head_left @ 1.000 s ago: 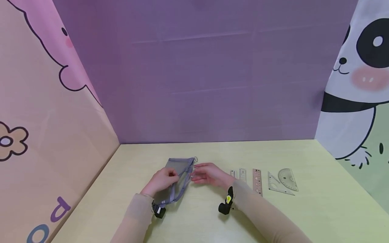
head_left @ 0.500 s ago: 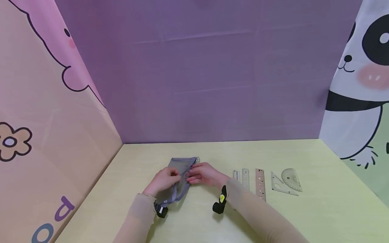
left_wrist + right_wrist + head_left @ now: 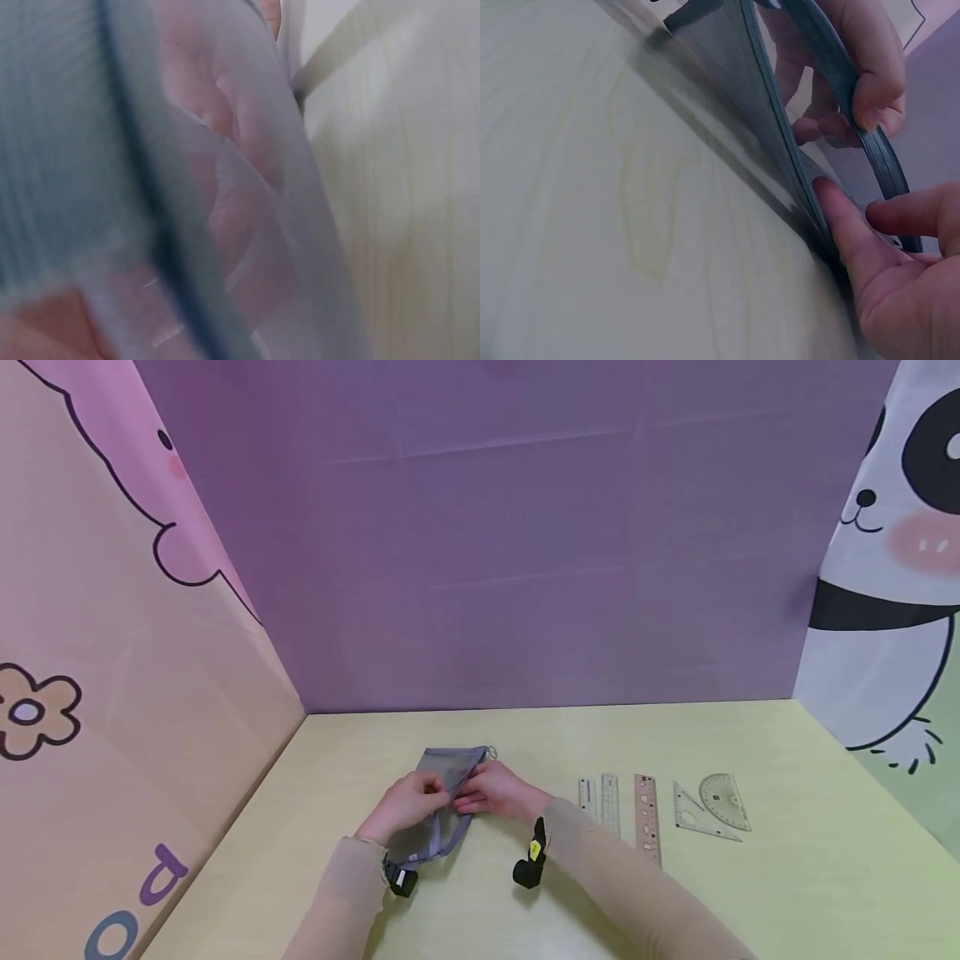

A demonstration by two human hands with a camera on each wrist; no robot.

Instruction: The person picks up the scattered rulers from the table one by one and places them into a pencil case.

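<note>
My left hand (image 3: 408, 802) pinches the edge of a grey-purple mesh zip pouch (image 3: 453, 762), holding it tilted on the table. In the right wrist view its thumb lies over the pouch's dark edge band (image 3: 889, 169). My right hand (image 3: 498, 792) reaches into the pouch's mouth from the right. Its straight thumb and finger sit apart between the two edge bands in the right wrist view, with nothing plainly seen between them. Fingers show through the sheer mesh (image 3: 307, 247) in the left wrist view, beside thin pale lines; what makes these lines is unclear.
Right of the pouch lie two clear rulers (image 3: 611, 802), a pink ruler (image 3: 647, 818), a clear set square (image 3: 697, 817) and a clear protractor (image 3: 724, 797) on the pale table (image 3: 360, 735). A purple backdrop (image 3: 480, 610) stands behind the table.
My right hand has moved left, from beside the pouch into its mouth. Something clear at its fingertips a second ago is out of sight in the head view. The left hand keeps its hold.
</note>
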